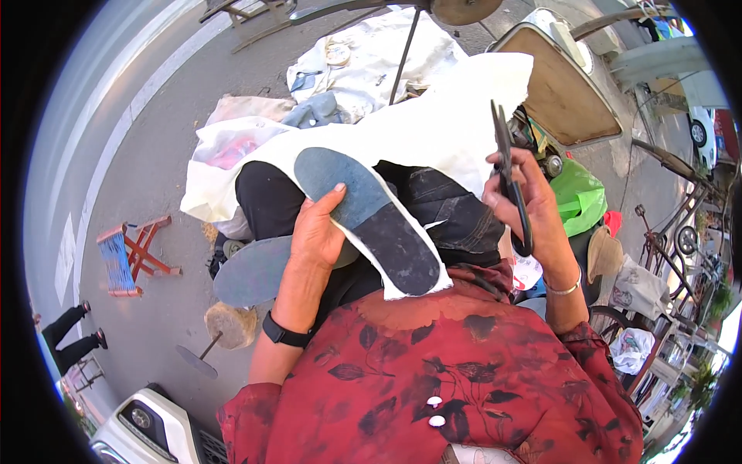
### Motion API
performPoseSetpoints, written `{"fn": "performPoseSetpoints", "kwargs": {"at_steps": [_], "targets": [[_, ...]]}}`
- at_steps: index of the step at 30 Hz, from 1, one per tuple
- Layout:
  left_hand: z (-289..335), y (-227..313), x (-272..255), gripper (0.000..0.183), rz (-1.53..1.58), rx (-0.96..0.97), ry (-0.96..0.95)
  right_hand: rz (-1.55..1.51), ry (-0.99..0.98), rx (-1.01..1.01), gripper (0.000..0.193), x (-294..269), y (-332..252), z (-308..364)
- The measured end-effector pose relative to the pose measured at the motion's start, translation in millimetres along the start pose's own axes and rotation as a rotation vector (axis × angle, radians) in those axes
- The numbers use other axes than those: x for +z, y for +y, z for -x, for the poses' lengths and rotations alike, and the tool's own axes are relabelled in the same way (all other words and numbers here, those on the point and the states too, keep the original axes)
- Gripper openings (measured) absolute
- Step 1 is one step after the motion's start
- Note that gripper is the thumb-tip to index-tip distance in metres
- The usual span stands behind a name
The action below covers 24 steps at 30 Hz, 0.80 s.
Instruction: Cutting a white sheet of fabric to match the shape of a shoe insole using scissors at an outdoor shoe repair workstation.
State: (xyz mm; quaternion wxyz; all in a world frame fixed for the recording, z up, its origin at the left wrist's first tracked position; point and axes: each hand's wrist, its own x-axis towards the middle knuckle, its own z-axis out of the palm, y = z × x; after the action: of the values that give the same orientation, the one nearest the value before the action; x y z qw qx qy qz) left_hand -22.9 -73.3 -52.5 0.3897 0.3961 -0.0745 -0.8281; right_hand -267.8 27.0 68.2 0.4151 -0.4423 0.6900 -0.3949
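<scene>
My left hand [318,228] is closed on a shoe insole [367,205], its thumb lying on the top face. The insole is blue-grey at the far end and black at the near end, with a ragged white edge around it. In my right hand [533,193] is a pair of dark scissors [506,162], blades pointing up and away. Across my lap, beyond the insole, spreads a large white sheet [433,127]; its material I cannot make out. Another grey insole-shaped piece [251,272] sticks out behind my left wrist.
A folding stool [131,259] stands on the pavement at the left, near a wooden mallet-like block [230,325]. White cloths [371,58] lie ahead. At the right are an open case [556,81], a green bag [578,197] and cycle parts. A white car [151,425] shows at lower left.
</scene>
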Motion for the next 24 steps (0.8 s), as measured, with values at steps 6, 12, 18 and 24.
{"fn": "performPoseSetpoints", "kwargs": {"at_steps": [6, 12, 18, 24], "targets": [[-2, -2, 4, 0.033, -0.010, 0.005, 0.011, 0.742, 0.250, -0.434, 0.057, -56, 46, -103], [5, -2, 8, 0.032, -0.033, 0.048, -0.018, 0.885, -0.168, -0.377, 0.063, -35, 25, -162], [3, -4, 7, 0.031, -0.026, 0.038, -0.068, 0.512, -0.338, -0.284, 0.044, -39, 42, -175], [2, 2, 16, 0.029, -0.062, 0.060, -0.119, 0.528, -0.109, -0.245, 0.039, -47, 51, -152]]}}
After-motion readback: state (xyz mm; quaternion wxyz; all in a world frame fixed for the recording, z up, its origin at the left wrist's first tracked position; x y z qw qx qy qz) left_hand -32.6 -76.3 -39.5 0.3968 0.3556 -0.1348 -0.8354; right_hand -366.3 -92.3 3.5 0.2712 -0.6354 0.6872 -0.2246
